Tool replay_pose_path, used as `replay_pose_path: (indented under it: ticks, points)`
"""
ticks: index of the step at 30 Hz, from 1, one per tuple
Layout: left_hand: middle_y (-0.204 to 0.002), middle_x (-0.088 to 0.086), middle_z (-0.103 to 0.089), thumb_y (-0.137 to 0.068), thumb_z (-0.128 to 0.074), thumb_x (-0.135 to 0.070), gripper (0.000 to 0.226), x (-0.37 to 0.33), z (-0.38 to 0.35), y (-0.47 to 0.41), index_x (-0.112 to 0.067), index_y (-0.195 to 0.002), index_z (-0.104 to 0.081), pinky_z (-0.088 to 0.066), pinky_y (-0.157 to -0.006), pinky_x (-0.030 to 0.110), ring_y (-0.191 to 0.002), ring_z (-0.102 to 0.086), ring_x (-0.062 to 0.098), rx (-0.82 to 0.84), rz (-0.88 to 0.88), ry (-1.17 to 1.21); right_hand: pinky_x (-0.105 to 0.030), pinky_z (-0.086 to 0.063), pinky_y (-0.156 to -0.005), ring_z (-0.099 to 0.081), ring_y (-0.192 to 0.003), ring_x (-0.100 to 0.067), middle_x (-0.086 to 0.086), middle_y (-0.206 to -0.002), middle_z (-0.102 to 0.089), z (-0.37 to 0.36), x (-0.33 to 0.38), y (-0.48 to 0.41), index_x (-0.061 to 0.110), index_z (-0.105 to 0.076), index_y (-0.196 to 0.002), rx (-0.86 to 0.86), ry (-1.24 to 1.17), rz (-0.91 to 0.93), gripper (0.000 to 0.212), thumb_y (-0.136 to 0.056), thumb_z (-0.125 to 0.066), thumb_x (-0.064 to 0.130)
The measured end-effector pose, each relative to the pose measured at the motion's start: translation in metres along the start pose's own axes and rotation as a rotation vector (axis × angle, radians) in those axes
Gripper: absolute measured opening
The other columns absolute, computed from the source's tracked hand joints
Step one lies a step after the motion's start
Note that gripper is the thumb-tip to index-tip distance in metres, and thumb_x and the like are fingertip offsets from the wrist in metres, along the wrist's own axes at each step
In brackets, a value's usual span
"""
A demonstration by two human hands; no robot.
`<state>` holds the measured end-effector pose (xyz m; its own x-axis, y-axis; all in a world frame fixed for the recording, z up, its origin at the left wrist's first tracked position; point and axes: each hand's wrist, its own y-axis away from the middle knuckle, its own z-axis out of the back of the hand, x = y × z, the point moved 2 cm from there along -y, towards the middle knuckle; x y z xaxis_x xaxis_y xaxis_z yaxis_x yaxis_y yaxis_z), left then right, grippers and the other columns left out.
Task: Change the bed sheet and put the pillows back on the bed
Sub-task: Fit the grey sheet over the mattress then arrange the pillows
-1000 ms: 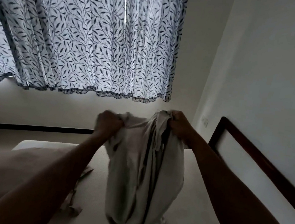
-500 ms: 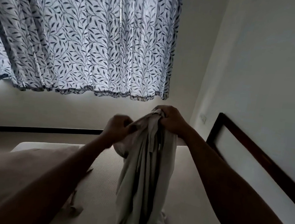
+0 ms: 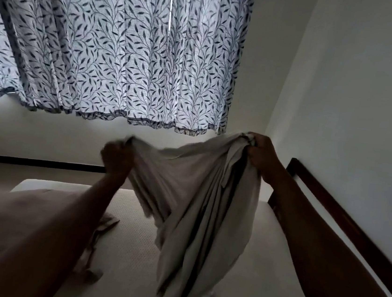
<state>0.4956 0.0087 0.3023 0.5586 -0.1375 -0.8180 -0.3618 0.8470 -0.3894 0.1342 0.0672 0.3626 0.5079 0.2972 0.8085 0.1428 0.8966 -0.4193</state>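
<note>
I hold the bed sheet (image 3: 199, 197) raised above the bare mattress (image 3: 129, 250). My left hand (image 3: 115, 157) grips one bunched portion of its upper edge. My right hand (image 3: 261, 155) grips another portion, higher and nearer the headboard (image 3: 335, 203). The hands are apart, with a span of cloth stretched between them. The rest of the sheet hangs in long folds, and its lower end rests on the mattress near the bottom of the view.

As I judge it, the step in hand is opening the sheet out to find its edges before spreading it.

Hazards from this position:

1. Wrong edge. Both grips are on gathered cloth, not on clear corners. If I spread from here, the sheet may land twisted or off-square.
2. Loss of grip. The left hand is blurred, so I cannot confirm how much cloth it has. A sharp shake could pull the fabric free on that side.
3. Snagging. The right hand is close to the headboard. A throw toward it could catch the sheet on the frame.
4. Covered item. A pale mass (image 3: 4, 214) lies on the mattress at my left, possibly a pillow or the old sheet; the light is too poor to tell. A sheet spread over it will not lie flat.
</note>
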Motion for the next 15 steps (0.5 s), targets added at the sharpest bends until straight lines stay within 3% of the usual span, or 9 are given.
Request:
replay_pose_path:
  ticks: [2, 5, 7, 9, 12, 15]
  points:
    - [-0.058, 0.013, -0.057, -0.098, -0.056, -0.034, 0.048, -0.051, -0.002, -0.021, 0.005, -0.074, -0.068, -0.037, -0.061, 0.032, -0.068, -0.065, 0.028, 0.05, -0.068, 0.094, -0.052, -0.053, -0.095, -0.068, -0.096, -0.019, -0.01, -0.104, -0.075, -0.012, -0.001, 0.005, 0.022, -0.076, -0.098, 0.062, -0.039, 0.001, 0.033, -0.074, -0.057, 0.007]
    - [-0.047, -0.005, -0.044, -0.097, -0.062, -0.029, 0.046, -0.126, -0.025, 0.005, -0.007, -0.056, -0.057, -0.035, -0.056, 0.026, -0.05, -0.043, -0.003, 0.456, -0.287, 0.089, -0.044, -0.055, -0.094, -0.068, -0.1, -0.016, -0.007, -0.109, -0.075, -0.044, 0.02, 0.008, 0.016, -0.071, -0.11, 0.184, -0.102, 0.07, 0.03, -0.081, -0.063, 0.011]
    - [-0.049, -0.009, -0.052, -0.096, -0.064, -0.03, 0.045, -0.142, -0.043, 0.024, -0.012, -0.055, -0.058, -0.037, -0.053, 0.024, -0.049, -0.041, -0.007, 0.596, -0.391, 0.136, -0.029, -0.051, -0.091, -0.066, -0.102, -0.007, 0.001, -0.112, -0.072, -0.064, 0.039, 0.009, 0.017, -0.064, -0.119, 0.261, -0.087, 0.157, 0.036, -0.084, -0.066, 0.008]
    - [-0.058, -0.006, -0.059, -0.095, -0.064, -0.036, 0.038, -0.135, -0.053, 0.025, -0.013, -0.064, -0.066, -0.04, -0.058, 0.029, -0.058, -0.047, 0.0, 0.616, -0.39, 0.237, -0.02, -0.047, -0.093, -0.063, -0.108, -0.002, 0.002, -0.119, -0.068, -0.075, 0.048, 0.008, 0.017, -0.061, -0.125, 0.374, -0.018, 0.231, 0.042, -0.087, -0.064, -0.001]
    - [-0.057, -0.007, -0.041, -0.084, -0.071, -0.05, 0.047, -0.102, -0.048, 0.026, -0.017, -0.058, -0.051, -0.029, -0.054, 0.029, -0.055, -0.035, 0.005, 0.701, -0.345, 0.215, -0.027, -0.048, -0.087, -0.065, -0.103, -0.013, -0.003, -0.112, -0.072, -0.073, 0.039, 0.004, 0.014, -0.071, -0.119, 0.44, 0.234, 0.212, 0.037, -0.084, -0.061, 0.016]
    - [-0.066, -0.004, -0.047, -0.07, -0.074, -0.051, 0.049, -0.05, -0.048, 0.042, -0.005, -0.068, -0.06, -0.033, -0.056, 0.028, -0.063, -0.042, 0.005, 0.874, -0.292, 0.111, -0.027, -0.041, -0.073, -0.063, -0.085, -0.013, -0.002, -0.089, -0.071, -0.065, 0.025, 0.007, 0.013, -0.072, -0.093, 0.379, 0.318, 0.147, 0.028, -0.075, -0.054, 0.025]
